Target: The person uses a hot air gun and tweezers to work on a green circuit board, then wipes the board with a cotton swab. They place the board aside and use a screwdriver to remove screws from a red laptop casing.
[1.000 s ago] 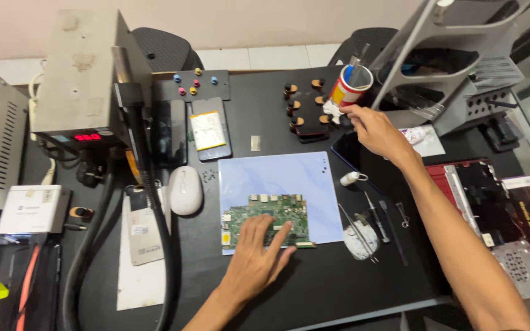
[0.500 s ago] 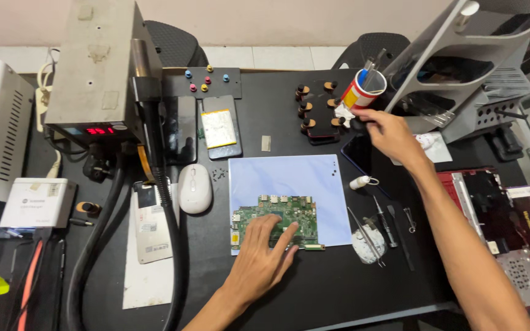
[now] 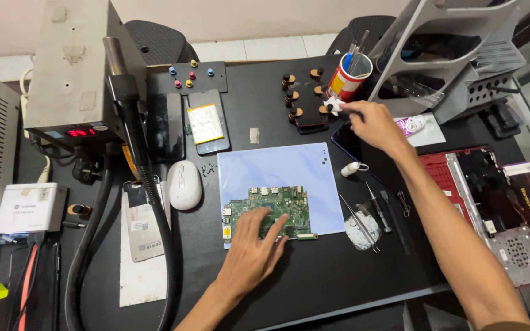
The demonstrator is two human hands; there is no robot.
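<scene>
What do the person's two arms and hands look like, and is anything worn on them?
Both the left hand and the right hand are bare: no gloves, rings or watch show. The forearms are uncovered too. Only at the lower right edge, a bit of olive sleeve appears on the right arm.

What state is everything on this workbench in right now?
Circuit board: bare, flat on the blue mat, under the left hand.
Right hand: pinching a small white thing.
Cup: upright, holding tools.
Station display: lit red.
Laptop: opened up.
</scene>
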